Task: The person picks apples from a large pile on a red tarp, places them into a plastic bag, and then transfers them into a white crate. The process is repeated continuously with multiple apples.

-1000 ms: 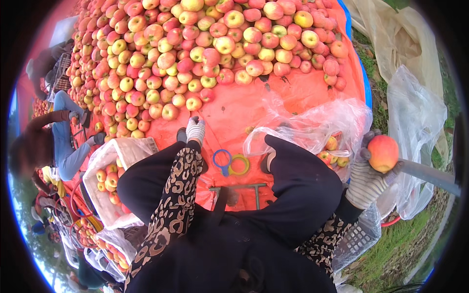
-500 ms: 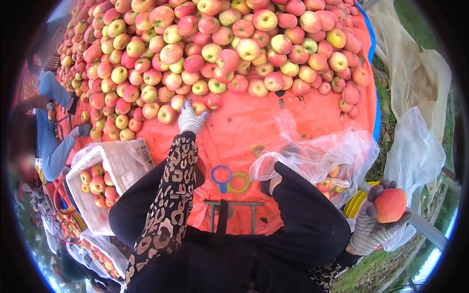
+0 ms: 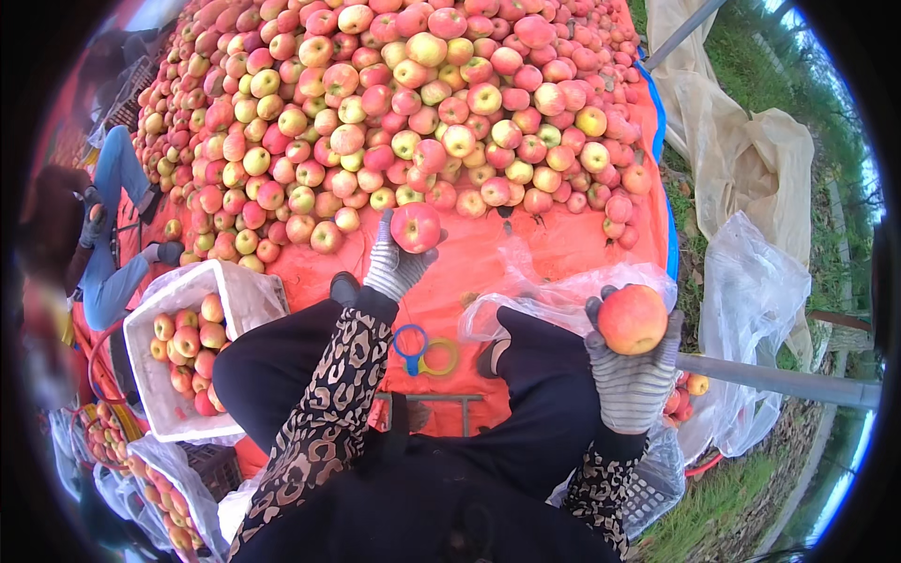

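My left hand (image 3: 394,266), in a grey striped glove with dark fingertips, is closed on a red apple (image 3: 415,228) just in front of the big apple pile (image 3: 375,113). In my gloved right hand (image 3: 631,380) sits a larger red and yellow apple (image 3: 633,320), raised over my right knee. Fingers wrap its far side and edges, partly hidden behind it. Both apples are clear of the pile and apart from each other. Between my feet, on the red sheet, lie a blue ring with a handle (image 3: 411,362) and a yellow ring (image 3: 452,357).
A white lined crate (image 3: 164,413) holding apples stands by my left knee. Clear plastic (image 3: 554,291) lies near my right foot, beside a grey metal pole (image 3: 779,377). Another person (image 3: 122,253) sits at the far left. More bagged apples (image 3: 169,502) are at lower left.
My left hand has picked up an apple from the pile's near edge and drawn it back. My right hand has brought its apple inward and up from the far right. The view has shifted.
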